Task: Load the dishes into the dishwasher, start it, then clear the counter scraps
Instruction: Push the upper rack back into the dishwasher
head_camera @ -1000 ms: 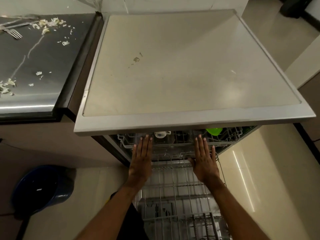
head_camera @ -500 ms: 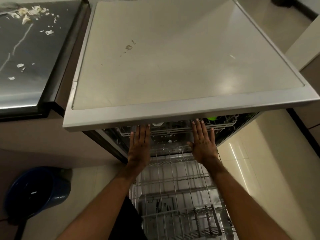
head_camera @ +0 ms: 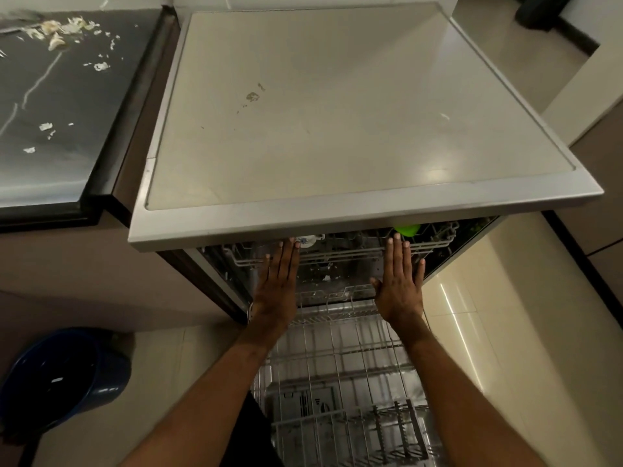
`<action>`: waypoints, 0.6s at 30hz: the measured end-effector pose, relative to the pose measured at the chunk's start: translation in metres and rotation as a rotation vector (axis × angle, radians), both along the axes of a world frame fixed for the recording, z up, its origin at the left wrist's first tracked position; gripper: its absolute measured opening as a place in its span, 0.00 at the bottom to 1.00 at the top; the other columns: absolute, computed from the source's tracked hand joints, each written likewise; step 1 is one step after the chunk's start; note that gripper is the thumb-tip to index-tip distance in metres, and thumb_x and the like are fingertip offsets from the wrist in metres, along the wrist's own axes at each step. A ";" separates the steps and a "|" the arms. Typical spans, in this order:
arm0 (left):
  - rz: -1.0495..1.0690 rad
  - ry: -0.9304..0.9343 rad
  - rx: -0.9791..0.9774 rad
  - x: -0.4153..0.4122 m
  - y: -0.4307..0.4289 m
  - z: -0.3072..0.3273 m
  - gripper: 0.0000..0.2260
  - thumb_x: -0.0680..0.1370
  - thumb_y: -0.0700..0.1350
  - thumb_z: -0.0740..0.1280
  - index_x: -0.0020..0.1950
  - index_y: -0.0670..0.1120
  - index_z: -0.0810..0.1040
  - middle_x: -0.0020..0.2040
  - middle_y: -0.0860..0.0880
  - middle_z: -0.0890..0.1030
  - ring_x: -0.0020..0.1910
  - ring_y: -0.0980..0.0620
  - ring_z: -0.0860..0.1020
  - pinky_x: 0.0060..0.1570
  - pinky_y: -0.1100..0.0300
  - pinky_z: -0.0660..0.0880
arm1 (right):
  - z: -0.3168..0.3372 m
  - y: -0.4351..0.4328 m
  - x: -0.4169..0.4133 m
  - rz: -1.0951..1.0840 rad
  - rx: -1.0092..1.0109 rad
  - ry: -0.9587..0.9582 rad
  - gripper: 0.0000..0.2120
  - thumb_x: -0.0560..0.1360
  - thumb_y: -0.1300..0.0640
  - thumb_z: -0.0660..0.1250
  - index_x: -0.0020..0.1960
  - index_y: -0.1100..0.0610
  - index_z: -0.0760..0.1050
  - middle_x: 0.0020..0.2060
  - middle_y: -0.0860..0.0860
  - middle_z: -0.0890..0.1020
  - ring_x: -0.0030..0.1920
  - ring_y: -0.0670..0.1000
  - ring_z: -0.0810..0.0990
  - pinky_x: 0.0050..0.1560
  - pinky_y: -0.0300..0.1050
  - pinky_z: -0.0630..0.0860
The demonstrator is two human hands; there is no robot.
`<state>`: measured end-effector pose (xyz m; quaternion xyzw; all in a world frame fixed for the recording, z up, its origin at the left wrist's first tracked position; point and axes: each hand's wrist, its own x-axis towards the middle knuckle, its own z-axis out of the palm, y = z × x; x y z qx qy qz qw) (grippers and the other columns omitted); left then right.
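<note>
From the head camera, the dishwasher (head_camera: pixel 337 219) stands open under its broad pale top, and both arms reach forward into the opening. The left hand (head_camera: pixel 278 286) lies palm down with its fingers straight and close together, holding nothing, the tips reaching the front rail of the upper rack (head_camera: pixel 340 256). The right hand (head_camera: pixel 401 293) lies the same way further right on that rail, fingers straight and slightly spread, thumb out to the side, nothing gripped; whether either hand presses on the rail cannot be told. The upper rack sits mostly back inside the machine, just below the front edge of the top. In it a green dish (head_camera: pixel 407 229) shows just beyond the right fingertips, and a white piece (head_camera: pixel 308 241) shows just beside the left fingertips; what that piece is cannot be told. The lower rack (head_camera: pixel 337 358) is drawn out towards the person, below the wrists, its wires bare apart from the upright tines near the bottom edge. To the left, the dark counter (head_camera: pixel 50 170) carries pale food scraps (head_camera: pixel 55 40), thickest at its far end. A blue bucket (head_camera: pixel 101 375) stands on the floor below the counter.
</note>
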<state>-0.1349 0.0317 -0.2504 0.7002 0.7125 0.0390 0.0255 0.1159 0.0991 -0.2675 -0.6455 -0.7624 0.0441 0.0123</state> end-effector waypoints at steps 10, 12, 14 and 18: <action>0.017 0.013 -0.019 0.008 0.010 -0.002 0.45 0.69 0.28 0.58 0.80 0.43 0.36 0.79 0.46 0.32 0.76 0.46 0.29 0.74 0.48 0.33 | 0.001 0.015 0.019 0.058 -0.030 -0.067 0.44 0.81 0.46 0.57 0.77 0.54 0.25 0.77 0.52 0.28 0.77 0.55 0.30 0.74 0.61 0.33; 0.024 -0.002 -0.046 0.011 0.009 0.005 0.46 0.70 0.28 0.58 0.79 0.44 0.33 0.78 0.47 0.29 0.76 0.47 0.28 0.74 0.49 0.32 | 0.005 0.014 0.019 0.072 -0.051 -0.065 0.45 0.81 0.47 0.59 0.77 0.54 0.25 0.77 0.52 0.28 0.77 0.55 0.30 0.75 0.62 0.34; 0.036 -0.013 -0.090 0.012 0.006 0.014 0.46 0.71 0.28 0.58 0.78 0.45 0.31 0.77 0.48 0.27 0.75 0.47 0.28 0.76 0.48 0.35 | 0.012 0.010 0.018 0.084 -0.073 -0.042 0.46 0.80 0.47 0.60 0.77 0.55 0.26 0.77 0.52 0.28 0.77 0.55 0.30 0.76 0.62 0.36; 0.079 0.000 -0.136 0.018 -0.008 0.034 0.44 0.74 0.34 0.60 0.78 0.43 0.29 0.77 0.46 0.28 0.77 0.46 0.31 0.78 0.46 0.40 | 0.027 0.000 0.018 0.100 -0.082 -0.034 0.44 0.80 0.46 0.59 0.78 0.56 0.28 0.77 0.52 0.30 0.78 0.55 0.31 0.77 0.62 0.40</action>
